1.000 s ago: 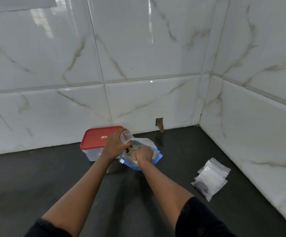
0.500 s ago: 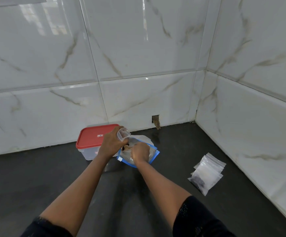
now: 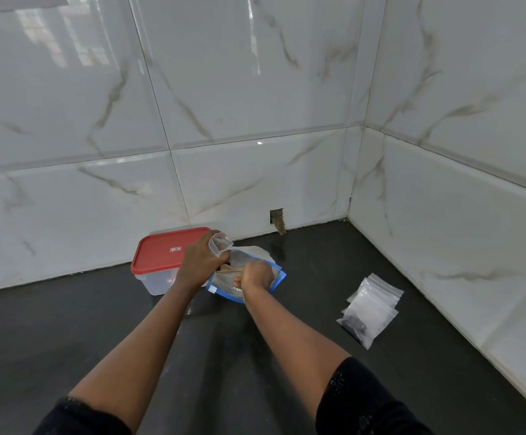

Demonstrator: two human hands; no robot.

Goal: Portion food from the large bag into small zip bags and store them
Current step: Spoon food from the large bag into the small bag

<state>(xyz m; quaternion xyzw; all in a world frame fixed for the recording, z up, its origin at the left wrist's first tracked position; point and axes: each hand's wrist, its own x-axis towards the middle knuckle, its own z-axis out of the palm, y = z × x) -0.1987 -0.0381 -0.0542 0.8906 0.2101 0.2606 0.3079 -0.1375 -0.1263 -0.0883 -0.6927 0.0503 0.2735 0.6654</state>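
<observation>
A large clear bag with a blue zip edge [image 3: 276, 279] lies on the dark counter, mouth towards me. My left hand [image 3: 199, 263] grips a small clear zip bag [image 3: 219, 243] held open just above the large bag's mouth. My right hand [image 3: 255, 276] is curled in a fist over the large bag's opening; something pale brown shows between the two hands, but what the fingers hold is hidden. A pile of small zip bags [image 3: 371, 306] lies to the right, one with dark food in it.
A clear box with a red lid [image 3: 164, 252] stands against the back wall, just left of my left hand. Marble-tiled walls meet in a corner at the back right. A small hole [image 3: 276, 218] is cut in the back wall tile. The dark counter [image 3: 67, 334] stretches to the left.
Both hands stay at the large bag's mouth with little change. The view has shifted slightly, so everything sits a bit further left.
</observation>
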